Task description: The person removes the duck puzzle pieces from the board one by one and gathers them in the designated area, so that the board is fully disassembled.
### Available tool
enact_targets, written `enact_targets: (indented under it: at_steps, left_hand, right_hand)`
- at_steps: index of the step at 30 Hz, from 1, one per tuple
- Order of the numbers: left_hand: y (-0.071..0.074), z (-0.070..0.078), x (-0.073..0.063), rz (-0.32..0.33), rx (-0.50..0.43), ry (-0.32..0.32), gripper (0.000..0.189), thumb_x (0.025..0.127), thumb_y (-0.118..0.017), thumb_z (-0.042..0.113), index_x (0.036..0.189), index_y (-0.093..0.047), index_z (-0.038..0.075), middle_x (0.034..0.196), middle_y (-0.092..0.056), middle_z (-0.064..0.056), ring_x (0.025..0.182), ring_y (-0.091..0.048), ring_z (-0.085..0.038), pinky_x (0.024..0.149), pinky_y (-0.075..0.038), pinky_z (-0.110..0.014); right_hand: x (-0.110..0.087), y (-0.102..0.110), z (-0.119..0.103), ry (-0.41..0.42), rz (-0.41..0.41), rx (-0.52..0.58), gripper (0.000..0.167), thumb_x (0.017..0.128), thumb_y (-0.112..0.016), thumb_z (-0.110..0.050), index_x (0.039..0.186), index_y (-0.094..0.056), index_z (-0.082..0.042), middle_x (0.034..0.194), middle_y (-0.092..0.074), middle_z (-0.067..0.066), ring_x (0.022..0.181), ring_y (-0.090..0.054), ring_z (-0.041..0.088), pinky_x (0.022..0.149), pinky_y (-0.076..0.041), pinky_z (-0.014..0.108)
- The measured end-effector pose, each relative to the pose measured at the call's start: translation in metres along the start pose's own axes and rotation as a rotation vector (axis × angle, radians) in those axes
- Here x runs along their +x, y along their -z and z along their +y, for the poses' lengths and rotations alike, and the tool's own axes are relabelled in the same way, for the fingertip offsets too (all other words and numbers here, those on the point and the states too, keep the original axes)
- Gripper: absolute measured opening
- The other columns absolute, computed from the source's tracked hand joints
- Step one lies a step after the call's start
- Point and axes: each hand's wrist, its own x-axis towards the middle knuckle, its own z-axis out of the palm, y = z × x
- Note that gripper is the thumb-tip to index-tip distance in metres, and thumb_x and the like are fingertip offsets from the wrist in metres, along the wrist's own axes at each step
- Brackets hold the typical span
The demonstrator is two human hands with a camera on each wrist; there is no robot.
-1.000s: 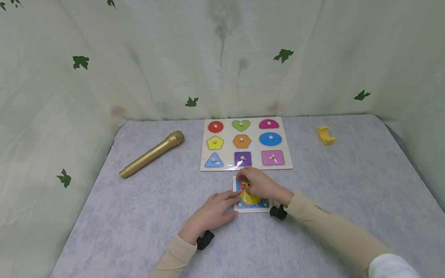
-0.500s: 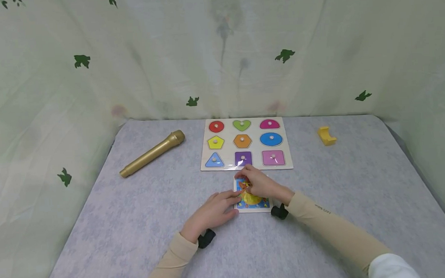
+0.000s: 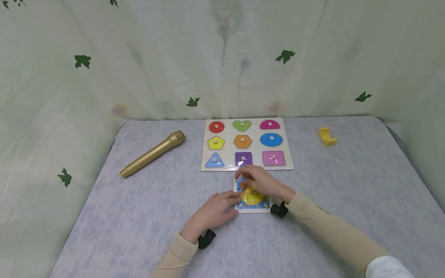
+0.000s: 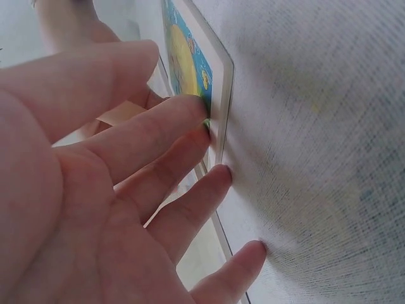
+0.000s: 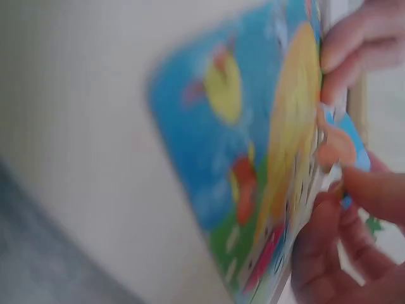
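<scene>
A small jigsaw puzzle [image 3: 254,205] with a yellow duck picture in a white frame lies flat on the table. My left hand [image 3: 215,210] rests at its left edge with fingers extended; in the left wrist view the fingertips [image 4: 196,109] touch the frame and the picture's edge. Over the top of the picture, my right hand [image 3: 260,180] pinches a puzzle piece [image 5: 342,149], blue and orange, between thumb and fingers. In the right wrist view that piece stands tilted up from the board. The right hand covers the picture's upper right part in the head view.
Just behind the puzzle lies a wooden shape board [image 3: 228,151] with knobbed colored pieces. A gold toy microphone [image 3: 153,154] is at the left back. At the right back sits a small yellow curved block [image 3: 326,137]. A pale curtain [image 3: 157,54] hangs behind the table.
My right hand has shifted slightly to the right, and more of the duck's yellow body shows beneath it. The left hand stays at the puzzle's left edge.
</scene>
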Motion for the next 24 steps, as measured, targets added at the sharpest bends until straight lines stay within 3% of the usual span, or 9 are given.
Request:
enact_targets:
  at_steps: [7, 13, 24]
  left_hand:
    - [0.0, 0.001, 0.0, -0.004, -0.002, 0.009, 0.042, 0.097, -0.058, 0.024, 0.133, -0.056, 0.004, 0.144, -0.045, -0.005, 0.132, -0.04, -0.025, 0.104, -0.03, -0.053]
    - [0.0, 0.001, 0.0, -0.016, -0.008, 0.027, 0.044, 0.097, -0.058, 0.024, 0.136, -0.054, 0.005, 0.145, -0.044, -0.005, 0.133, -0.038, -0.025, 0.105, -0.028, -0.053]
    - [-0.001, 0.001, -0.001, -0.013, -0.003, 0.027, 0.043, 0.097, -0.057, 0.024, 0.136, -0.054, 0.006, 0.146, -0.042, -0.004, 0.134, -0.037, -0.025, 0.106, -0.028, -0.052]
  right_hand:
    - [-0.005, 0.017, 0.011, -0.047, 0.031, 0.185, 0.019, 0.092, -0.061, -0.003, 0.11, -0.065, -0.005, 0.093, -0.062, 0.004, 0.085, -0.055, 0.02, 0.078, -0.048, 0.032]
    - [-0.027, 0.043, 0.032, -0.108, 0.079, 0.29, 0.012, 0.091, -0.061, -0.004, 0.103, -0.063, 0.0, 0.089, -0.059, 0.007, 0.084, -0.054, 0.024, 0.073, -0.048, 0.032]
    - [-0.069, 0.076, 0.063, -0.206, 0.105, 0.218, 0.011, 0.092, -0.059, -0.002, 0.102, -0.062, 0.002, 0.086, -0.056, 0.009, 0.081, -0.051, 0.025, 0.067, -0.047, 0.032]
